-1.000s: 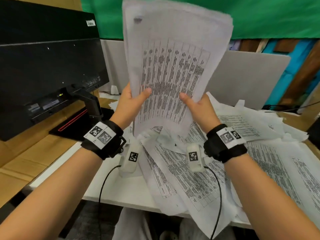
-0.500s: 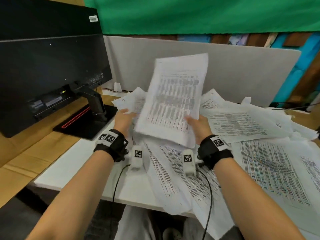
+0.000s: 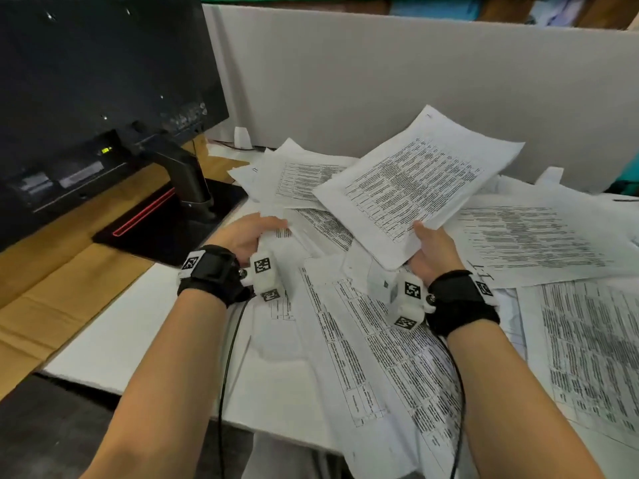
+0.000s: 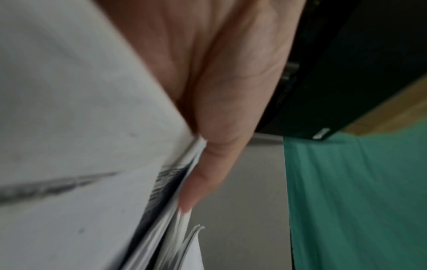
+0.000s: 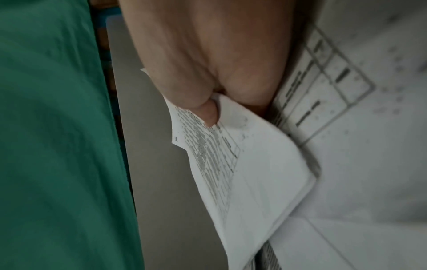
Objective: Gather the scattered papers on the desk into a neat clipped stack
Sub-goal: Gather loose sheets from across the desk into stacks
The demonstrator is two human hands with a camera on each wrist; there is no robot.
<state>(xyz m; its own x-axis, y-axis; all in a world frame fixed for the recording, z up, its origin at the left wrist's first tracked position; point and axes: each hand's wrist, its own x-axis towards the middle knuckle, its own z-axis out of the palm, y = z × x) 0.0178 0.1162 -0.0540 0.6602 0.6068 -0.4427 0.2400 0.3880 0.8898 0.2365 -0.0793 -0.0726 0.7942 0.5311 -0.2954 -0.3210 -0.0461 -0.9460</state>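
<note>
The right hand (image 3: 432, 250) pinches the gathered stack (image 3: 418, 181) at its near corner and holds it tilted above the loose papers (image 3: 380, 340), which cover the surface (image 3: 114, 340) from 12 to 4 o'clock. The left hand (image 3: 249, 233) reaches under sheets at 10 o'clock; whether its fingers grip them cannot be told. To do this well, the person should probably slide each sheet under the stack and align the edges before clipping.

A white desk (image 3: 114, 344) – printed papers (image 3: 387, 357) strewn over most of it, some hanging off its near edge – monitor stand (image 3: 193, 191) at left.
</note>
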